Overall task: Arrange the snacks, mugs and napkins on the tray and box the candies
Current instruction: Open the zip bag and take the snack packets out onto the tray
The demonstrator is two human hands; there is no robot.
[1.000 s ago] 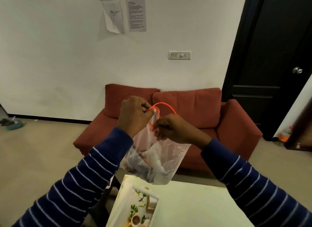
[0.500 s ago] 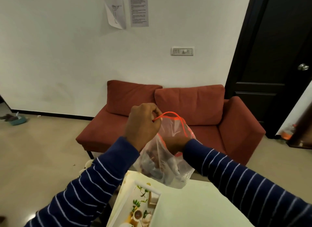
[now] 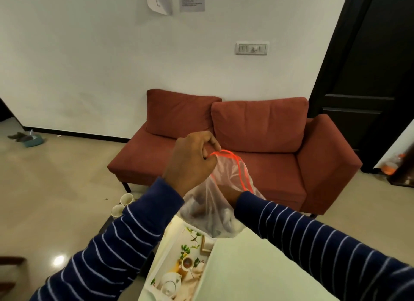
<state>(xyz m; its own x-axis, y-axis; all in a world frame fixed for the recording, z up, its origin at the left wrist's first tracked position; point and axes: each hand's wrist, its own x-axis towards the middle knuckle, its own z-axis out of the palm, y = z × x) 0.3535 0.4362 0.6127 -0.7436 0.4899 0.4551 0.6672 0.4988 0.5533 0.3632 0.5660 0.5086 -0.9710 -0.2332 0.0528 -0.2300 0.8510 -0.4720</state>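
Before red sofa [image 3: 246, 144], left hand [image 3: 190, 161] pinches bag [image 3: 224, 188]; right hand [image 3: 228, 194] inside.

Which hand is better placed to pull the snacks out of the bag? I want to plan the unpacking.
Right. The right hand is already inside the clear zip bag, near its contents, while the left hand pinches the orange rim, holding it open.
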